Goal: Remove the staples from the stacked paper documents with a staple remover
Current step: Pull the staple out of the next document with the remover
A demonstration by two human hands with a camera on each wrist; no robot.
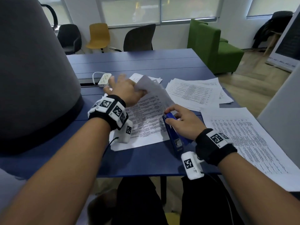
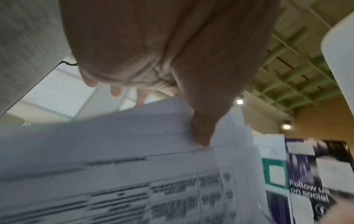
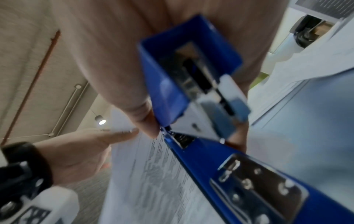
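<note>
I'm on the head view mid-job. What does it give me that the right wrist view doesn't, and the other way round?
Only the head view shows the whole blue table, the power strip, the paper piles at the right, and the left hand lifting the top sheets.

Only the right wrist view shows the blue stapler's metal underside close up, its tip at the page edge beside the thumb.

Both show the right hand gripping the stapler, the left hand and the printed document.

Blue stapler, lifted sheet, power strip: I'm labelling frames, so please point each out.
blue stapler (image 1: pixel 176 135), head view, on its body.
lifted sheet (image 1: pixel 152 88), head view, on its raised back.
power strip (image 1: pixel 104 79), head view, on its top face.
</note>
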